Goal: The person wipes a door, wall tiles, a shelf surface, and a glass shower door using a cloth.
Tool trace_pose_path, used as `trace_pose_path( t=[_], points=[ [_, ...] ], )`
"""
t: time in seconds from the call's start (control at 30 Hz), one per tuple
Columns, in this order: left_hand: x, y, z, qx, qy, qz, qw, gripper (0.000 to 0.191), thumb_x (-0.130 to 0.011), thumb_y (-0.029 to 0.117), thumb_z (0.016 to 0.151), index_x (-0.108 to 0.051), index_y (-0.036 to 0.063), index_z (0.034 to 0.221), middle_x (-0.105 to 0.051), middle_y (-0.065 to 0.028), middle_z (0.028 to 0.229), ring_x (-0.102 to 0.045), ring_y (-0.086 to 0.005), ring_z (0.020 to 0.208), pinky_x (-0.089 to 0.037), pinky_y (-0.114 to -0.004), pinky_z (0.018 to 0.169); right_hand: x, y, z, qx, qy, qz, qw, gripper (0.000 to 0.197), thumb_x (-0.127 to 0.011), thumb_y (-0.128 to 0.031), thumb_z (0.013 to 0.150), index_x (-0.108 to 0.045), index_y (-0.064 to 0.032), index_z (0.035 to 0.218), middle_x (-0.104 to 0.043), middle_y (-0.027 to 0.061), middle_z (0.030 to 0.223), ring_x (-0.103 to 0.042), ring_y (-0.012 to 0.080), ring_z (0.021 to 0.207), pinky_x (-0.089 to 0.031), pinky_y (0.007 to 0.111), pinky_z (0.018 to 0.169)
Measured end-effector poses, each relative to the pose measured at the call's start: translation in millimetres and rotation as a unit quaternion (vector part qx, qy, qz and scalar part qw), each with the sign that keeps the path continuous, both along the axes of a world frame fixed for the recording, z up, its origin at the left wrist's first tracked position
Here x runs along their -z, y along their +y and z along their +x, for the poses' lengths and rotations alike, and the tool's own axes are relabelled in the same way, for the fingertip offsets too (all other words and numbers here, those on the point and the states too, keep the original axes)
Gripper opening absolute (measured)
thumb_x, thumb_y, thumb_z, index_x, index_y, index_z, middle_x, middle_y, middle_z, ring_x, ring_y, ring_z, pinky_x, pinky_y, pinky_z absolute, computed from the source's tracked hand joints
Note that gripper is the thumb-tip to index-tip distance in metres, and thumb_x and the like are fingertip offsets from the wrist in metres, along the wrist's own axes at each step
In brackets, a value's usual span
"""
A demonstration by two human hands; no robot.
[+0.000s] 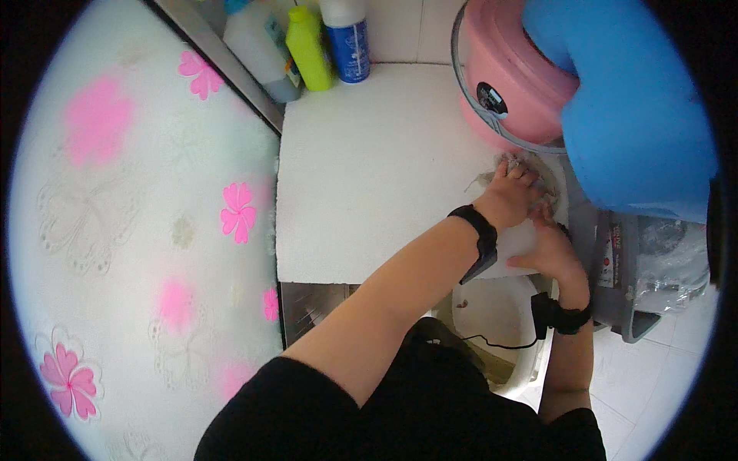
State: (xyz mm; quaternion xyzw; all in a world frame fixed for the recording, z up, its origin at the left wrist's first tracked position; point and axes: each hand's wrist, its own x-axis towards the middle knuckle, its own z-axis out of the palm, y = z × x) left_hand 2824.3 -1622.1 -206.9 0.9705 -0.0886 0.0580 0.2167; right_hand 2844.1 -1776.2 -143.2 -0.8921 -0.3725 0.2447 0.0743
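Note:
On the right part of a white foam-like board (369,173), my left hand (507,196) presses its curled fingers onto a damp-looking, greyish stringy rag (522,161). Loose threads stick out from the rag's left side. My right hand (548,248) lies just nearer to me, its fingertips against the rag's near edge beside my left hand. The right thumb points left, apart from the other fingers. How far the right fingers reach around the rag is hidden. A black band circles each wrist, and a black cable runs from the right one.
A pink bucket (519,104) with a wire handle stands behind the rag, beside a large blue rounded object (640,127). Several bottles, one yellow-green (308,52), line the back. A grey crate (640,322) is at right. Below the board sits a whitish bucket (496,311).

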Motion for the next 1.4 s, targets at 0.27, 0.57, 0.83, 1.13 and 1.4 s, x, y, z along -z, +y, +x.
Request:
trace_pose_path(
  t=[0.27, 0.57, 0.83, 1.13, 1.4],
  points=[
    [-11, 11, -103, -0.154, 0.018, 0.002, 0.988, 0.055, -0.057, 0.033, 0.084, -0.042, 0.0148, 0.134, -0.033, -0.0107, 0.143, -0.024, -0.0319, 0.135, -0.022, -0.061, 0.103, -5, 22, -56, -0.098, 0.003, 0.075, 0.992, 0.088, -0.079, -0.039, 0.063, -0.041, 0.0002, 0.131, -0.027, 0.0295, 0.142, -0.032, 0.0391, 0.131, -0.033, 0.041, 0.105],
    [-26, 44, -195, -0.281, 0.047, -0.003, 0.958, 0.059, -0.059, 0.021, 0.081, -0.039, 0.0137, 0.136, -0.032, -0.0137, 0.143, -0.027, -0.0375, 0.132, -0.023, -0.062, 0.101, 12, 82, -133, -0.200, -0.087, 0.108, 0.970, 0.092, -0.075, -0.039, 0.068, -0.033, 0.0147, 0.130, -0.021, 0.0318, 0.142, -0.029, 0.0424, 0.131, -0.027, 0.046, 0.108],
    [-17, 33, -201, -0.315, 0.007, -0.010, 0.949, 0.053, -0.058, 0.021, 0.080, -0.047, 0.0142, 0.131, -0.036, -0.0145, 0.140, -0.030, -0.0377, 0.130, -0.022, -0.064, 0.099, 54, 66, -146, -0.178, -0.150, 0.112, 0.966, 0.089, -0.072, -0.037, 0.070, -0.030, 0.0118, 0.131, -0.022, 0.0335, 0.141, -0.029, 0.0437, 0.131, -0.020, 0.064, 0.102],
    [-7, 35, -207, -0.309, 0.008, -0.007, 0.951, 0.045, -0.060, 0.027, 0.079, -0.055, 0.0180, 0.123, -0.042, -0.0114, 0.137, -0.035, -0.0347, 0.128, -0.018, -0.061, 0.101, 64, 69, -149, -0.168, -0.197, 0.120, 0.958, 0.061, -0.056, -0.034, 0.083, -0.044, 0.0117, 0.120, -0.036, 0.0339, 0.134, -0.044, 0.0430, 0.122, -0.013, 0.070, 0.100],
    [-4, 37, -207, -0.296, 0.013, 0.005, 0.955, 0.046, -0.060, 0.029, 0.080, -0.054, 0.0181, 0.124, -0.044, -0.0122, 0.135, -0.036, -0.0353, 0.128, -0.015, -0.061, 0.102, 71, 68, -150, -0.166, -0.231, 0.110, 0.952, 0.048, -0.049, -0.030, 0.087, -0.049, 0.0108, 0.113, -0.041, 0.0335, 0.129, -0.048, 0.0428, 0.118, -0.019, 0.070, 0.098]
  ],
)
